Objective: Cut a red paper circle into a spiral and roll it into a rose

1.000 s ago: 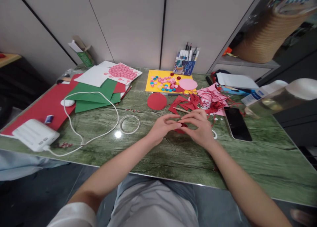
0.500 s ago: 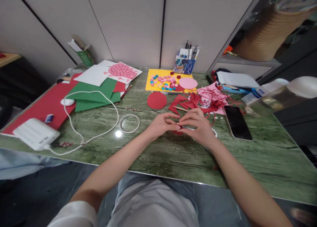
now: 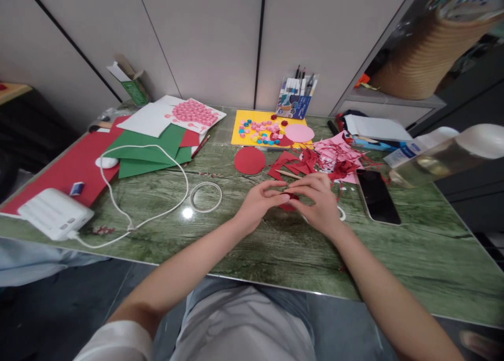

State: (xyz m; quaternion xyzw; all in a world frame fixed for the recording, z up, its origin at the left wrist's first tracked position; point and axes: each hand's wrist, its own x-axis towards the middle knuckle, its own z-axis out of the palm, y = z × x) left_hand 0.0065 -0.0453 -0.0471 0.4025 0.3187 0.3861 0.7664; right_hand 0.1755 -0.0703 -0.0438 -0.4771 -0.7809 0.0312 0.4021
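Between the fingertips of both hands is a small dark red paper roll (image 3: 292,195), partly covered by the fingers. My left hand (image 3: 260,203) pinches it from the left, thumb against it. From the right, my right hand (image 3: 318,201) closes on it with curved fingers. A piece of red paper (image 3: 289,206) shows just beneath the roll, mostly hidden by the hands. Beyond the fingers lie a wooden stick (image 3: 289,173) and red paper scraps (image 3: 301,162). A flat red paper disc (image 3: 249,160) rests to the upper left of the hands.
A yellow sheet (image 3: 238,135) bears several small coloured rolls and a pink disc (image 3: 299,133). Rightward are shredded pink paper (image 3: 334,150), a phone (image 3: 378,197) and a bottle (image 3: 441,156). A tape roll (image 3: 206,197), white cable (image 3: 157,219), power bank (image 3: 57,213) and green sheets (image 3: 147,151) lie left.
My fingers have shifted slightly, the thumbs sitting a little higher and farther apart. More of the dark red roll shows between them. The things on the table have stayed put.
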